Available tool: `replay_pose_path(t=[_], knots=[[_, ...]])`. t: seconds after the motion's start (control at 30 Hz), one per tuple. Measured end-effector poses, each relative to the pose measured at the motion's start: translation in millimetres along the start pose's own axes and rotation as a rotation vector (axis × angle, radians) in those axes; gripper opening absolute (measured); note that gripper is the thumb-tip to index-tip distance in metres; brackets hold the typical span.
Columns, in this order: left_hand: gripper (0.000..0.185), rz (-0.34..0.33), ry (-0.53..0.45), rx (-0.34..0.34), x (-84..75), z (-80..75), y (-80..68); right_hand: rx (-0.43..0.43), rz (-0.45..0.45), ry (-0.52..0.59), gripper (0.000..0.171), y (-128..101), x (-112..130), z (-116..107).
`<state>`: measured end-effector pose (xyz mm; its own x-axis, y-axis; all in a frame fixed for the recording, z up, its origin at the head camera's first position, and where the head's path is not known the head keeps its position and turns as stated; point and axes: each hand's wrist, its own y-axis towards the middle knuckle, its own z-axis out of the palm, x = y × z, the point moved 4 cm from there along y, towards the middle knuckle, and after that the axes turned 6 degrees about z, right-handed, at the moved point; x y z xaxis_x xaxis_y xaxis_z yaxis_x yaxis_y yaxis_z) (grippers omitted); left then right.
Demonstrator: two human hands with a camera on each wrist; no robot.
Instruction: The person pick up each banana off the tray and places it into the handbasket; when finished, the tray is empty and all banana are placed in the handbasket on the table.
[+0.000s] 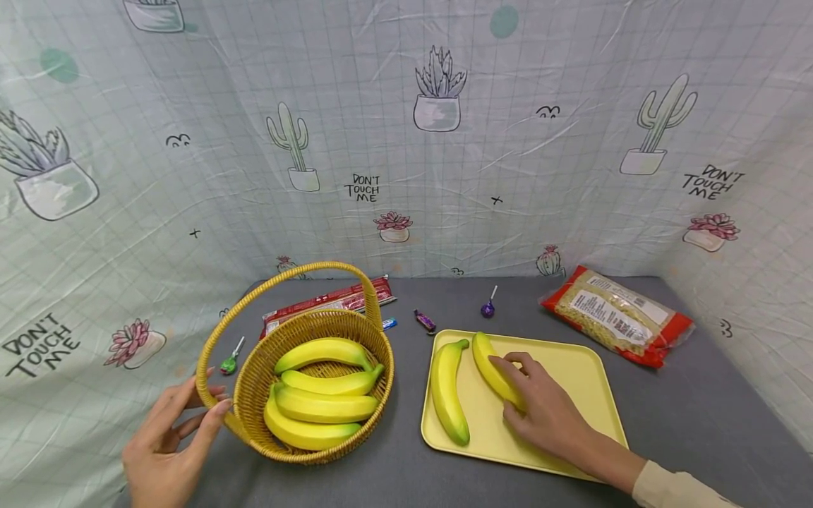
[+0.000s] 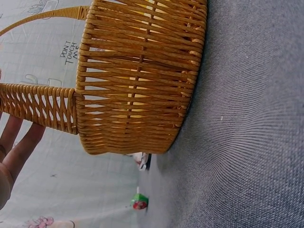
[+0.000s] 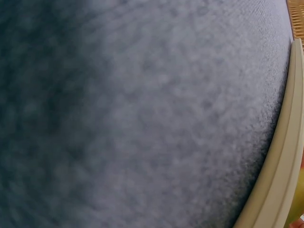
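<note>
Left hand point(image 1: 166, 441) loosely touching basket handle point(image 1: 209, 353); right hand point(image 1: 540, 409) grasping banana point(image 1: 492, 367) mid-tray point(image 1: 591, 374).
</note>
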<state>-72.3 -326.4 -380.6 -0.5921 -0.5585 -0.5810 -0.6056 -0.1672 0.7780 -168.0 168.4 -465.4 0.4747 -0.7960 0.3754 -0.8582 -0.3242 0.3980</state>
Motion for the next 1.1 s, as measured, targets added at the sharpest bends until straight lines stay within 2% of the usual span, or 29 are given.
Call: replay_pose_path(t=[0.33, 0.47, 0.53, 0.7, 0.87, 1.1], knots=[[0.057, -0.068, -0.042, 0.002, 1.1, -1.4, 0.5, -0.021, -0.036, 0.051, 0.072, 2.4, -4.7, -2.0], [0.059, -0.109, 0.003, 0.011, -0.1, -2.0, 0.4, -0.004, -0.029, 0.057, 0.071, 3.4, -5.2, -2.6], [0.059, -0.104, -0.001, 0.011, 0.1, -2.0, 0.3, 0.003, -0.029, 0.06, 0.07, 3.5, -4.9, -2.4], [0.056, -0.025, -0.089, 0.001, 0.0, 0.0, 0.8, 0.004, -0.034, 0.054, 0.068, 4.0, -3.3, -3.3], [0.053, 0.018, -0.147, -0.006, -7.5, 2.5, 2.4, -0.035, -0.062, 0.051, 0.069, 6.0, -1.0, -8.6], [0.054, 0.022, -0.118, -0.002, -7.4, 2.6, 2.1, -0.059, -0.077, 0.088, 0.072, 10.9, 3.2, -15.6]])
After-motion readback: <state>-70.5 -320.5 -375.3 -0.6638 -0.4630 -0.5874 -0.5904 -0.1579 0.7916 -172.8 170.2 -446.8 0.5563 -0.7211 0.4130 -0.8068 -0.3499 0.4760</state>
